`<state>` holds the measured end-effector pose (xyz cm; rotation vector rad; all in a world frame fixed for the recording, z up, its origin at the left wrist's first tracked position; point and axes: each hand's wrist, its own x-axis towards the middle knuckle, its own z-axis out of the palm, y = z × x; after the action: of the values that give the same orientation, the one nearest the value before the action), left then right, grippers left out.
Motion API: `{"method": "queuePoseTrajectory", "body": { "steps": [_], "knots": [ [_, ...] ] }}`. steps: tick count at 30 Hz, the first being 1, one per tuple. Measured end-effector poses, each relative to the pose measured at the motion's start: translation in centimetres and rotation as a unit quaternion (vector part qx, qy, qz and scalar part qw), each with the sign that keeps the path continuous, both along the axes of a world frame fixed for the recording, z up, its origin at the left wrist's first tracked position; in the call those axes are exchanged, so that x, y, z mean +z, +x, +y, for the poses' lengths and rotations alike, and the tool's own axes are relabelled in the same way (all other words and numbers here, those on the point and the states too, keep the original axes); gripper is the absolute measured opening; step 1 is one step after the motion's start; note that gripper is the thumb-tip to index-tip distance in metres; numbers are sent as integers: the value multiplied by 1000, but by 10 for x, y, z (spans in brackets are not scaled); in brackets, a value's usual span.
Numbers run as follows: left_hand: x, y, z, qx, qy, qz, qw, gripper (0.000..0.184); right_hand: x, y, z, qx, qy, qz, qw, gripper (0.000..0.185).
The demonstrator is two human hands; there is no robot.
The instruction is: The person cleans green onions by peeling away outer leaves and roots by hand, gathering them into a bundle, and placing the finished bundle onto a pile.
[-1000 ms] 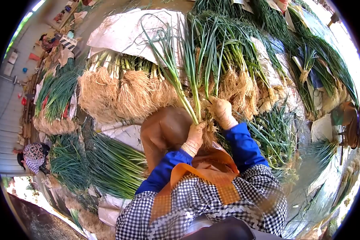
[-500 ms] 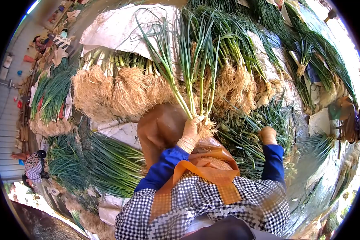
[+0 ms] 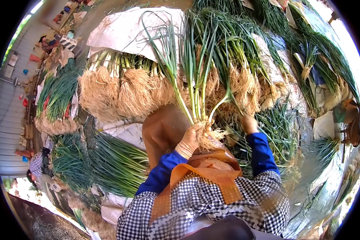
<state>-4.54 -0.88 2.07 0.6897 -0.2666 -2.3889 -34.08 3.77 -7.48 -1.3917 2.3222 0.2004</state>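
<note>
My left hand point(image 3: 192, 138) is closed around the lower stems of a small bunch of green onions point(image 3: 196, 94), just above their pale, stringy roots point(image 3: 209, 138). The leaves point up and away from me. One stalk point(image 3: 219, 105) on the bunch's right side bends outward, and its leaf folds down toward my right hand point(image 3: 249, 124). That hand is closed at the leaf's end; the fingertips are partly hidden. Under and beside my right hand lies a heap of loose green leaves point(image 3: 274, 132).
Rooted green onions lie ahead, partly under a white sheet point(image 3: 138, 32). More bundles point(image 3: 116, 164) are on my left, with others point(image 3: 322, 64) at far right. A brown, shiny covering point(image 3: 164, 128) is in front of me. A person point(image 3: 36, 166) is at far left.
My right hand has moved left and up from over the loose leaves and now grips a leaf of the outer stalk, which is bent to the right. My left hand keeps its hold, slightly lower.
</note>
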Motion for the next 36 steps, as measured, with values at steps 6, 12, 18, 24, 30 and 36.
{"method": "queuePoseTrajectory", "body": {
  "steps": [6,12,18,24,30,36],
  "knots": [
    [3,-6,2,2,10,2,1000,26,51,-49,78,132,229,37,964,48],
    [4,-7,5,0,21,-14,1000,25,104,81,-40,-205,-176,-692,669,46],
    [1,-5,5,-1,-45,-119,992,24,67,130,-74,-395,-290,-744,454,19],
    [4,-4,7,-38,-34,-73,996,23,80,122,-62,-370,-349,-746,429,18],
    [60,1,12,-122,60,142,980,32,137,119,-63,-174,-390,-635,644,12],
    [48,33,9,-56,96,181,977,41,91,49,-77,-54,-423,-301,853,28]
  ]
}}
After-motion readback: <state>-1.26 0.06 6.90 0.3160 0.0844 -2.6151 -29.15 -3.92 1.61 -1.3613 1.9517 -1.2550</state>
